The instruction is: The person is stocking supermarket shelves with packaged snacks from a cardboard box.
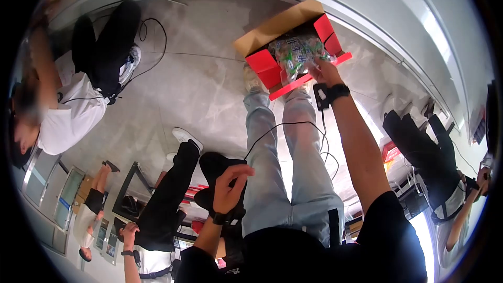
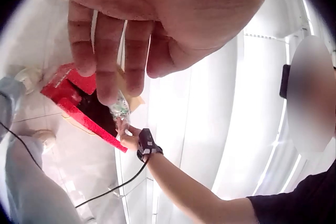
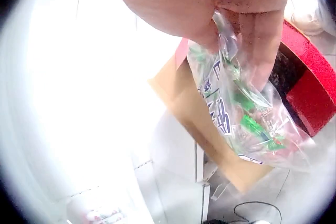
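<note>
My right hand (image 1: 328,72) pinches the gathered top of a clear plastic bag (image 3: 252,119). Dark blue lettering is printed on the bag, and small green and clear wrapped pieces show through it. Under and around the bag stands an open cardboard box (image 1: 263,67), red with a tan flap raised on its far side. Something dark lies inside the box, partly hidden by the bag. My left hand (image 1: 229,188) hangs away from the box with loosely bent fingers and nothing in it; the left wrist view shows its fingers (image 2: 107,56) spread apart.
A white cabinet front (image 1: 387,15) runs along beyond the box. A black cable (image 1: 285,123) crosses my legs to the right wrist device. Another person (image 1: 78,110) sits at the left, and one in dark trousers (image 1: 167,199) is nearer. More people stand at the right.
</note>
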### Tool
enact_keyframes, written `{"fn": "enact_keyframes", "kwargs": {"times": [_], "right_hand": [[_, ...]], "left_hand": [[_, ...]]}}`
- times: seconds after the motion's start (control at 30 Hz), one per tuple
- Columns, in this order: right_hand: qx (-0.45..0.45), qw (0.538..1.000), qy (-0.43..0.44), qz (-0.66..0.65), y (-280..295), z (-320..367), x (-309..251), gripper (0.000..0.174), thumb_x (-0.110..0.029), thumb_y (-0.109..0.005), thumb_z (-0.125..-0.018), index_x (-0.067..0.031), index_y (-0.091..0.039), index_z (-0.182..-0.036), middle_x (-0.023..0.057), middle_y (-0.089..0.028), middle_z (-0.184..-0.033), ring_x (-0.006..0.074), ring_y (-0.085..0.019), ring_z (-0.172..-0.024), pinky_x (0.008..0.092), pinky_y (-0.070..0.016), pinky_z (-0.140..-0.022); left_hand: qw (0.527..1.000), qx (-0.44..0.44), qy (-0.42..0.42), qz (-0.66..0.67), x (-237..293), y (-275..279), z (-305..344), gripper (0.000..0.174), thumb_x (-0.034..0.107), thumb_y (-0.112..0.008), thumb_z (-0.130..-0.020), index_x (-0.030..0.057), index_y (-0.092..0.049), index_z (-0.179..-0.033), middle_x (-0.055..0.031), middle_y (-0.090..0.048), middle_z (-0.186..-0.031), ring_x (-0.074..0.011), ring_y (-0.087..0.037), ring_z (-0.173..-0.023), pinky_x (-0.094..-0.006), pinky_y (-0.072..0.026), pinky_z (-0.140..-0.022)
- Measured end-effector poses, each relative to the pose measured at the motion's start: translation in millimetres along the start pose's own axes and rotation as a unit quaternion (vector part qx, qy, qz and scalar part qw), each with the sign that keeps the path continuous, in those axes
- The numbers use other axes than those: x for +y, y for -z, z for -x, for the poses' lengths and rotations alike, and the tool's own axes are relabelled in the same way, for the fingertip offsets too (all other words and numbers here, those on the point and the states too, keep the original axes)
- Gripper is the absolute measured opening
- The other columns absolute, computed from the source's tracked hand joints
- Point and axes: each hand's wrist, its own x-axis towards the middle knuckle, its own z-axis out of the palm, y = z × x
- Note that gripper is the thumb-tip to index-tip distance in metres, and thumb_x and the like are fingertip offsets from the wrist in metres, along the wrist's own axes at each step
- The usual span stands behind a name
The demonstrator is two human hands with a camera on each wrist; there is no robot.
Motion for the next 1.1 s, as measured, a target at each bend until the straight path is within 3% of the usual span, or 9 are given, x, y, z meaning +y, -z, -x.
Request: {"fn": "enact_keyframes", "kwargs": {"times": [0.17, 0.37, 0.5, 0.6, 0.67, 0.77, 0.87, 1.03, 1.1], "right_hand": [[-0.069, 0.996, 0.052, -0.015, -12, 120, -12, 0.028, -0.014, -0.056, -0.096, -0.0042, -0.051, -0.122, 0.0092, -0.066, -0.100, 0.0204, -0.067, -0.078, 0.0292, -0.0576, -0.064], [-0.116, 0.987, 0.113, 0.001, -31, 287, -31, 0.033, -0.017, -0.057, -0.097, -0.0055, -0.050, -0.127, 0.0063, -0.067, -0.108, 0.0148, -0.067, -0.081, 0.0249, -0.0556, -0.064], [-0.170, 0.974, 0.148, -0.006, -36, 390, -48, 0.038, -0.017, -0.056, -0.097, -0.0045, -0.046, -0.132, 0.0078, -0.065, -0.115, 0.0174, -0.068, -0.091, 0.0274, -0.0566, -0.072], [-0.206, 0.958, 0.198, -0.004, -45, 467, -63, 0.038, -0.017, -0.052, -0.099, -0.0040, -0.043, -0.134, 0.0080, -0.063, -0.118, 0.0180, -0.068, -0.092, 0.0308, -0.0570, -0.077], [-0.210, 0.947, 0.240, 0.025, -47, 504, -67, 0.038, -0.018, -0.052, -0.100, -0.0041, -0.043, -0.134, 0.0079, -0.063, -0.118, 0.0182, -0.068, -0.094, 0.0316, -0.0567, -0.078], [-0.233, 0.931, 0.278, 0.029, -44, 547, -73, 0.040, -0.018, -0.054, -0.099, -0.0039, -0.044, -0.135, 0.0072, -0.063, -0.119, 0.0176, -0.065, -0.102, 0.0334, -0.0539, -0.083], [-0.251, 0.906, 0.335, 0.055, -35, 579, -76, 0.041, -0.017, -0.057, -0.097, -0.0038, -0.045, -0.134, 0.0069, -0.063, -0.118, 0.0166, -0.063, -0.105, 0.0342, -0.0513, -0.087], [-0.300, 0.867, 0.378, 0.125, -13, 630, -85, 0.061, -0.019, -0.067, -0.091, -0.0013, -0.037, -0.141, 0.0106, -0.056, -0.129, 0.0203, -0.055, -0.116, 0.0365, -0.0451, -0.097], [-0.296, 0.841, 0.440, 0.106, 0, 641, -95, 0.066, -0.022, -0.070, -0.089, -0.0018, -0.036, -0.142, 0.0112, -0.052, -0.134, 0.0210, -0.050, -0.121, 0.0382, -0.0413, -0.102]], "left_hand": [[0.979, -0.054, -0.095, -0.174, 51, -10, 0, 0.032, 0.001, -0.056, -0.092, -0.0004, -0.056, -0.124, -0.0125, -0.067, -0.111, -0.0189, -0.066, -0.101, -0.0289, -0.0482, -0.091], [0.984, -0.022, -0.154, -0.089, 104, -32, 1, 0.061, 0.007, -0.061, -0.091, 0.0026, -0.032, -0.145, -0.0160, -0.040, -0.146, -0.0261, -0.053, -0.124, -0.0328, -0.0480, -0.094], [0.991, -0.102, -0.081, 0.003, 125, -28, 0, 0.077, 0.024, -0.059, -0.096, 0.0005, -0.011, -0.151, -0.0204, -0.030, -0.151, -0.0328, -0.042, -0.133, -0.0401, -0.0479, -0.097], [0.973, -0.192, 0.030, 0.126, 166, -36, 20, 0.079, 0.032, -0.057, -0.097, 0.0008, -0.010, -0.151, -0.0204, -0.033, -0.149, -0.0325, -0.044, -0.131, -0.0436, -0.0478, -0.098], [0.953, -0.250, 0.038, 0.166, 172, -41, 27, 0.072, 0.035, -0.059, -0.095, 0.0050, -0.021, -0.148, -0.0147, -0.045, -0.141, -0.0282, -0.051, -0.124, -0.0441, -0.0479, -0.098], [0.930, -0.307, 0.001, 0.201, 193, -55, 37, 0.057, 0.033, -0.063, -0.093, 0.0111, -0.036, -0.138, -0.0081, -0.056, -0.128, -0.0215, -0.059, -0.114, -0.0429, -0.0475, -0.098], [0.921, -0.321, -0.059, 0.214, 234, -70, 75, 0.062, 0.036, -0.062, -0.093, 0.0116, -0.034, -0.143, -0.0065, -0.052, -0.135, -0.0219, -0.056, -0.120, -0.0401, -0.0470, -0.098], [0.927, -0.314, -0.093, 0.185, 298, -83, 135, 0.067, 0.015, -0.075, -0.083, 0.0067, -0.039, -0.139, -0.0059, -0.055, -0.130, -0.0182, -0.055, -0.118, -0.0364, -0.0459, -0.099], [0.926, -0.301, -0.184, 0.138, 319, -89, 148, 0.063, 0.012, -0.074, -0.083, 0.0054, -0.041, -0.137, -0.0060, -0.056, -0.128, -0.0173, -0.055, -0.116, -0.0354, -0.0452, -0.099]]}}
